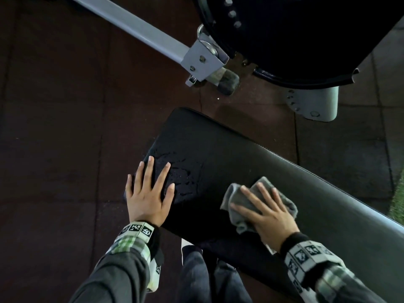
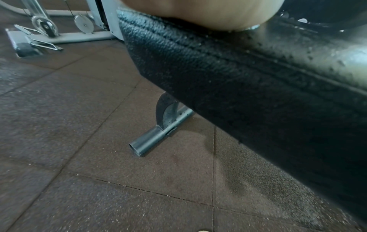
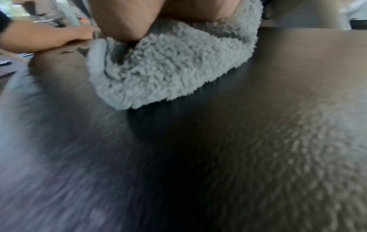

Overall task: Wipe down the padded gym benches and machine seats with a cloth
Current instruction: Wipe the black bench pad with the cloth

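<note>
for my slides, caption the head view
Left hand flat on wet bench, right hand pressing cloth beside it.

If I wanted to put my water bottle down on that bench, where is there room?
The bench pad is bare between the grey cloth and its far rounded end, and also beyond the right hand toward the right. The near-left corner is crowded: the left hand lies flat there beside water droplets.

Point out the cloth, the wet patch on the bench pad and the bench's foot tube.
cloth (image 1: 237,194), head view, bare fold left of the fingers.
wet patch (image 1: 183,180), head view, its middle.
foot tube (image 2: 148,142), left wrist view, mid-length.
</note>
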Motion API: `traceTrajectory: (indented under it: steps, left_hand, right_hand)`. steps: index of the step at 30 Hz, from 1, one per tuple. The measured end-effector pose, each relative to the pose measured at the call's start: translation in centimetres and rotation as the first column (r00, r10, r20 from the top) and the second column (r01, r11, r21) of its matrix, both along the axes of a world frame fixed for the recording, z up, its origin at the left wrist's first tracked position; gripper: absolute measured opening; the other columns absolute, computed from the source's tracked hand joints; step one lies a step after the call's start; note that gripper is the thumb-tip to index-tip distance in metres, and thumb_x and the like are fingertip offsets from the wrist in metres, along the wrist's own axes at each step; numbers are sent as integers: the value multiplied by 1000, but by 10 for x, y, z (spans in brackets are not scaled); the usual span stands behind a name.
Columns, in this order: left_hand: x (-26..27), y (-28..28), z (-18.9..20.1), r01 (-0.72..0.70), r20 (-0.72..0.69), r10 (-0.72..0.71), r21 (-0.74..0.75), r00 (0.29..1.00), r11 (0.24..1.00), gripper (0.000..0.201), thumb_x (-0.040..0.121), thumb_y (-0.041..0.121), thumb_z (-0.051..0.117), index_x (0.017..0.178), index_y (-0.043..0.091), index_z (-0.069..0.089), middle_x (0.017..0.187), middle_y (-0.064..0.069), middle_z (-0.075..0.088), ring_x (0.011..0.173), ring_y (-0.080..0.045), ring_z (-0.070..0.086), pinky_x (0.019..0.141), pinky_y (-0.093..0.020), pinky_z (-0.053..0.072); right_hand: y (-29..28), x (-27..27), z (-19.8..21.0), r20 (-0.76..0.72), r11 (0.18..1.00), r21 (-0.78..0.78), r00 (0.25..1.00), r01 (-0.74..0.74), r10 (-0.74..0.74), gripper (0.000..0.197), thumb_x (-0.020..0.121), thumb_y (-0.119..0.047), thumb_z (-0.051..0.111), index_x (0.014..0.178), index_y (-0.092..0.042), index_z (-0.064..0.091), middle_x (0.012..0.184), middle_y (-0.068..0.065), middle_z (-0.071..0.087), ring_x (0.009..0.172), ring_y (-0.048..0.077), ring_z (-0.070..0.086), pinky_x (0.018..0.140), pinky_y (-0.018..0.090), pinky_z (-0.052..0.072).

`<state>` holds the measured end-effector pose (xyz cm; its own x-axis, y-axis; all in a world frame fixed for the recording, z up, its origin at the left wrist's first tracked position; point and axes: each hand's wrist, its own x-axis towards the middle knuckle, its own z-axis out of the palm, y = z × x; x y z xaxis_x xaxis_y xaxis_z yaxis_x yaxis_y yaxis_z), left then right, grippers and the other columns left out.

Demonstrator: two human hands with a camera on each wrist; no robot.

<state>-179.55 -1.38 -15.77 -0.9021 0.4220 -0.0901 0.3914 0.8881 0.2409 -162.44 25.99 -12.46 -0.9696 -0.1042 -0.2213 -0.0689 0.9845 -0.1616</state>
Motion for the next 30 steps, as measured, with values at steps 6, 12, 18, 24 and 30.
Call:
traceTrajectory:
  steps: [6,12,18,24,30]
  left_hand:
    - [1,1,0,-6,-10,6,15,1000,1000,54,95,53,34,147,38,39,161,0,26,149,-24,23,119,-50,13]
    - [-1,-1,0,-1,21,1,11,1000,1000,55,96,54,33,148,38,38,162,0,25,149,-24,22,118,-50,13]
    - [-6,-9,3,42,98,-45,35,994,999,55,97,59,27,150,42,31,164,5,15,151,-19,15,119,-47,13]
    - [-6,-28,4,54,117,-66,103,991,993,57,98,60,27,149,38,38,164,1,14,151,-25,15,119,-49,20]
    - [-5,-25,2,34,134,-50,118,990,992,59,99,63,19,148,38,38,164,-1,18,147,-31,21,115,-54,25]
  right_hand:
    - [-1,-61,-2,69,965,-4,963,263,-262,56,85,-51,33,140,-46,26,154,-3,20,136,45,18,107,62,18]
    - [-45,-58,-4,-9,996,-42,997,75,-75,54,81,-41,38,135,-44,36,151,-2,27,135,42,21,106,63,22]
    - [-30,28,-5,102,998,2,993,-61,60,66,81,-48,45,143,-49,21,156,-4,16,140,37,16,106,52,20]
    - [-15,31,5,67,974,-51,974,221,-218,56,89,-47,35,142,-49,21,156,3,14,138,39,18,110,50,14]
    - [-56,-43,7,87,950,-93,953,298,-291,57,80,-42,43,137,-45,36,154,3,24,136,45,21,108,61,20]
